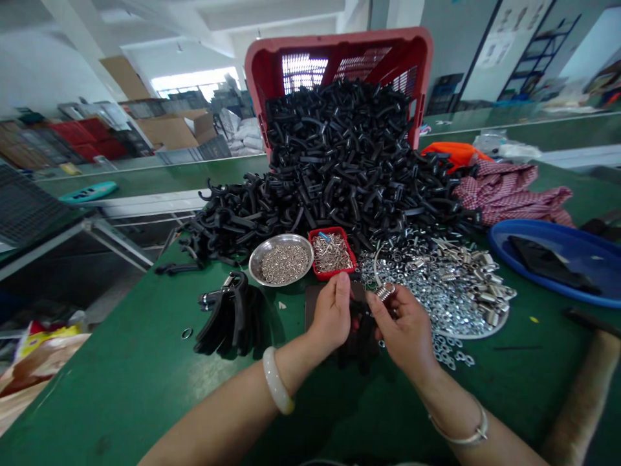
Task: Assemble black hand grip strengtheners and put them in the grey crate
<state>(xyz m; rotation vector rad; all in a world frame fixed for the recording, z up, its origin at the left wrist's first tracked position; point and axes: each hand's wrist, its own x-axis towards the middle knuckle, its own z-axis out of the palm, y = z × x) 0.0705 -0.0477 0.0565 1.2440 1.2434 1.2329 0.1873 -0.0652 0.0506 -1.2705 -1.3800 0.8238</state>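
Observation:
My left hand [332,312] is closed around a black plastic part [359,312], mostly hidden by the fingers. My right hand [406,331] pinches a shiny metal coil spring [385,292] between thumb and fingers, close beside that part. Below both hands is a dark block [315,296] on the green table. Just beyond them stand a red tray [353,264] of small metal pins and a steel bowl [253,266] of tiny metal rings. To the right, a round tray [499,323] is heaped with nuts and more springs.
A tipped red crate [339,40] spills a big pile of black curved parts [334,175] across the back. Several assembled black parts [233,317] stand at left near a loose ring [187,333]. At right are a blue tray [538,228], a checkered cloth [519,194] and a hammer [585,395].

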